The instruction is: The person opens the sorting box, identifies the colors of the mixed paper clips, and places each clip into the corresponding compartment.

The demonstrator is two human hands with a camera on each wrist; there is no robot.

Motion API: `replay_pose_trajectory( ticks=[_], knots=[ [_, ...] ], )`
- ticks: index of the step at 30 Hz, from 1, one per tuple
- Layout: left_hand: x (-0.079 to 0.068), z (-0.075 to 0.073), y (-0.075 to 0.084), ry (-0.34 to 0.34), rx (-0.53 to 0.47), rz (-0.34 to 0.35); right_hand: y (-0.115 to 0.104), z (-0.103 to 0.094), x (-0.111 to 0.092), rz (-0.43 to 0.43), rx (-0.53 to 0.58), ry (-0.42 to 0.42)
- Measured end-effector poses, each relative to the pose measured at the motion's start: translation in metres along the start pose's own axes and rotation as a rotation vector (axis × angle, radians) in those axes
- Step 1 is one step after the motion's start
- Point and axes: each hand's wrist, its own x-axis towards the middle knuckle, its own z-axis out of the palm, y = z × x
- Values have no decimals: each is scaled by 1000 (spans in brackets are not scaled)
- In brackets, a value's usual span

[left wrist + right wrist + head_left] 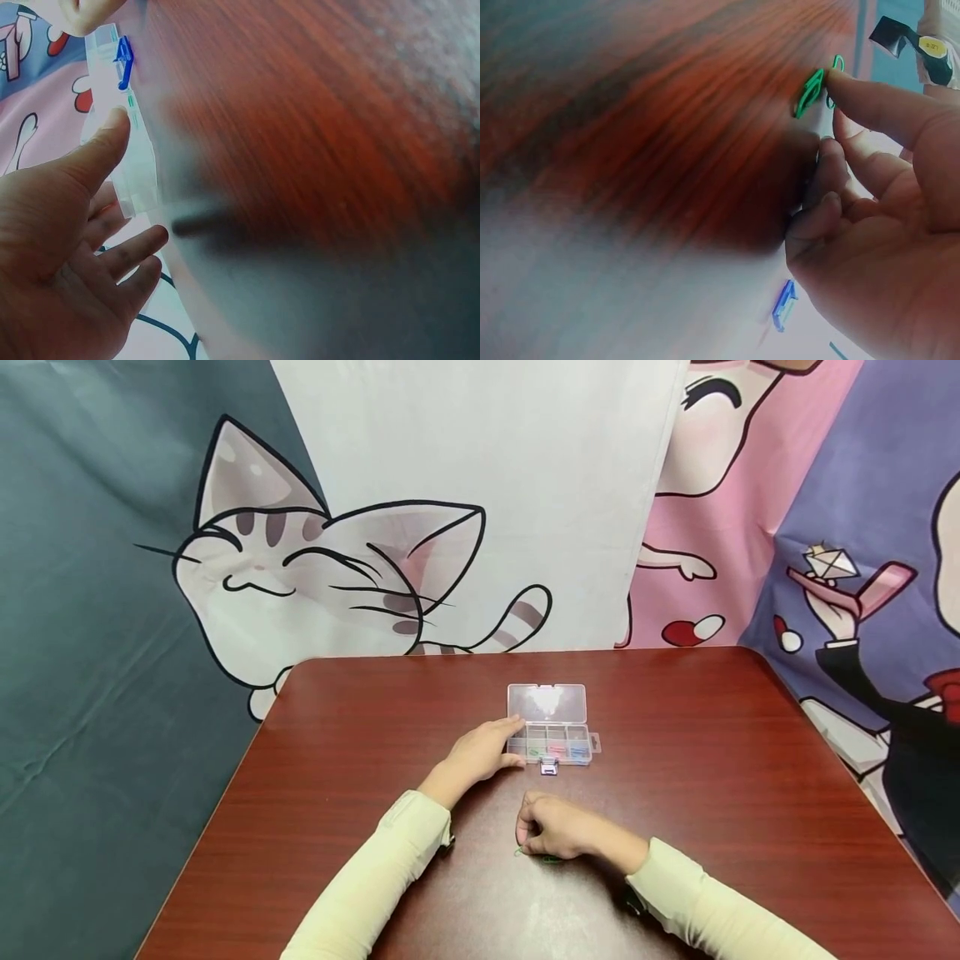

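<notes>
A clear plastic compartment box (pixel 537 761) lies on the table with its lid (pixel 546 703) folded back. Green, pink and blue small pieces sit in separate front compartments. My left hand (pixel 480 750) holds the box's left end, thumb at the front side and fingers toward the hinge side. Nearer to me, my right hand (pixel 555 827) pinches a green paper clip (pixel 838 63) between thumb and forefinger, close to the tabletop. Beside those fingertips, more green clips (pixel 809 93) lie on the wood; their number is unclear.
The reddish-brown wooden table (pixel 360 718) extends around both hands. A blue-purple latch (pixel 549 767) juts from the box's front, and a hanging tab (pixel 596 742) from its right end. Printed cartoon cloth (pixel 480 460) hangs behind the table.
</notes>
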Motion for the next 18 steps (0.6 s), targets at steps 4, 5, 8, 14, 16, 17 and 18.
replay_pose_trajectory(
  ticks=[4, 5, 8, 14, 16, 17, 18],
  knots=[
    [0, 2, 1, 1, 7, 0, 0, -1, -2, -27, -17, 3],
    [0, 2, 1, -1, 10, 0, 1, -2, -2, -39, -14, -1],
    [-1, 3, 1, -3, 15, 6, 3, -5, -3, -65, 18, -20],
    [-1, 3, 0, 0, 32, 1, 8, -8, -4, -72, 119, -56],
    [-1, 2, 0, 2, 34, 2, 9, -9, -4, -54, 157, -59],
    [-1, 2, 0, 5, 32, 4, 10, -10, -4, -46, 170, -55],
    [-1, 1, 0, 8, 29, 7, 11, -11, -4, -43, 179, -48]
  ],
)
